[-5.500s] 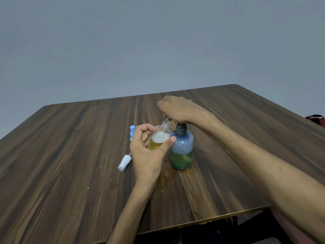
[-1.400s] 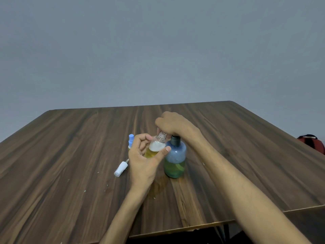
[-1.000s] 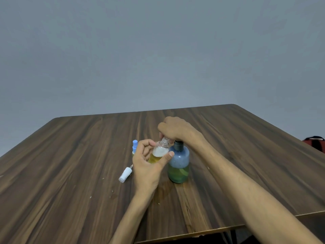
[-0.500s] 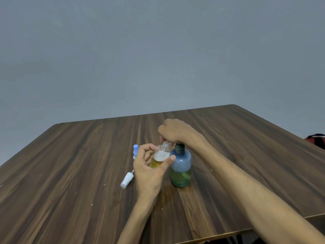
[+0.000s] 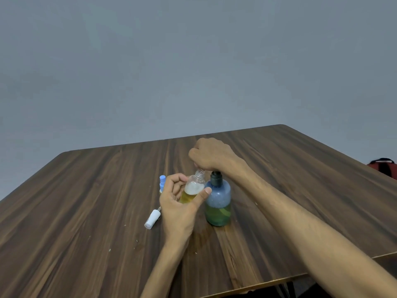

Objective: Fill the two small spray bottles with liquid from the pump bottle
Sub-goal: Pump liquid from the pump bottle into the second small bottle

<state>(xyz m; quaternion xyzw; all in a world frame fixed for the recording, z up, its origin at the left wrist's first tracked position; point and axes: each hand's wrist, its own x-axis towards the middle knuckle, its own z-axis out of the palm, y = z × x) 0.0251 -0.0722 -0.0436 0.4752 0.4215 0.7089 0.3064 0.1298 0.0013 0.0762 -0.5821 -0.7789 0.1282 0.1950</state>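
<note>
Clear plastic, the small spray bottle (image 5: 193,188) stands nearly upright in the left hand (image 5: 179,208), its threaded open neck tilted slightly right toward the pump head. That grip curls round it, thumb on the near side, fingers behind. Yellow liquid fills its lower part, white foam above. The right hand (image 5: 211,157), fingers curled, covers the top of the blue pump bottle (image 5: 218,201), which stands upright on the wooden table (image 5: 86,201) with greenish liquid low inside. A white spray cap (image 5: 152,219) lies left, and a blue-capped bottle (image 5: 162,182) stands behind the left hand.
</note>
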